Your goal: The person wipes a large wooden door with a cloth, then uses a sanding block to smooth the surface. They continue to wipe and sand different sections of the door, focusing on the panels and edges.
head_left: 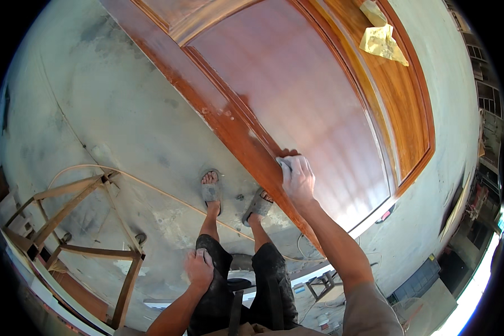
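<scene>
A wooden door panel (pixel 297 73) with reddish-brown moulding slants across the upper middle, its broad inner field hazed with pale dust. My right hand (pixel 299 178), whitened with dust, bends over the moulding along the near left edge of that field. Its fingers are closed on a small grey piece of sandpaper (pixel 283 162), mostly hidden beneath them. Against my left thigh, just above the knee, rests my left hand (pixel 199 269) with its fingers curled in; nothing shows in them.
Crumpled yellowish paper (pixel 383 42) lies on the door's far right border. At left stands a bare wooden frame (pixel 89 224) on the grey concrete floor (pixel 112 112). A thin hose (pixel 151 192) runs across the floor past my sandalled feet. Shelves and clutter line the right side.
</scene>
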Motion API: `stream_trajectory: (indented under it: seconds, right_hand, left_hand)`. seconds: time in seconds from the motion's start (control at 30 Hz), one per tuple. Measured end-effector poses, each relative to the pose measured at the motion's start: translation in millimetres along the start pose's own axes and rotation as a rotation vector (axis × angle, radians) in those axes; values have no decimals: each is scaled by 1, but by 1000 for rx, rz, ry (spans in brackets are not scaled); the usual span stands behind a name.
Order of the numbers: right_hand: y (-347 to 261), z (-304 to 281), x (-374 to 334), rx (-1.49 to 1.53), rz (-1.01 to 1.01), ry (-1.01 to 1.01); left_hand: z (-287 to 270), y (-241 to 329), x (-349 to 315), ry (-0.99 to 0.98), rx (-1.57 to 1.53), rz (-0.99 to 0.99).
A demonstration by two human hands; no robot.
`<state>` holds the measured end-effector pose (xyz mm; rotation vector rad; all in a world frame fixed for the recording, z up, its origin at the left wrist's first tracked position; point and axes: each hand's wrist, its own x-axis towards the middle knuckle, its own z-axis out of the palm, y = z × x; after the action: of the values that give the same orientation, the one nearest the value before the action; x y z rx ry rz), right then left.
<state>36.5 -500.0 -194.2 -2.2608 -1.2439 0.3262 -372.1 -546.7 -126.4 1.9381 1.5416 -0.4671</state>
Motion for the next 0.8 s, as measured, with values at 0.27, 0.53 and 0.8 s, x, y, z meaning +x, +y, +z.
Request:
stream_trajectory:
  seconds: [0.27, 0.53, 0.8]
  right_hand:
    - [-88, 79, 174, 51, -14, -136]
    - [-152, 142, 310, -32, -103, 2]
    - [-162, 143, 317, -16, -83, -90]
  left_hand:
    - [0, -6, 14, -2, 6, 9]
    - [2, -5, 23, 77, -33, 18]
    - [4, -8, 21, 123, -39, 9]
